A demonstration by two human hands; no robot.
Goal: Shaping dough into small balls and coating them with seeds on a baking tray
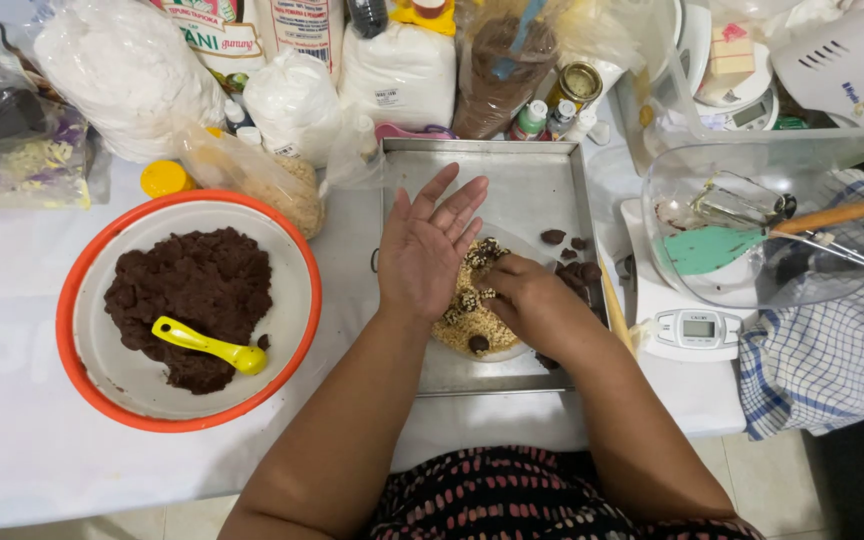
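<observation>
My left hand [426,245] is held flat and open, palm up, over a metal baking tray [537,180]. Just to its right, my right hand [524,295] has its fingers curled around a dark dough ball [469,299] coated in chopped nuts, at the edge of the left palm. Under both hands lies a pile of chopped nuts [457,330] on a small plate, with another dark dough ball [478,343] resting in it. A few dark dough pieces [553,237] sit on the tray to the right.
An orange-rimmed white bowl [297,330] at the left holds dark brown dough [192,290] and a yellow spoon [209,345]. Bags of flour [127,70] and jars crowd the back. A clear bowl [752,230] with a whisk and teal spatula sits on a scale, next to a checked cloth [832,360].
</observation>
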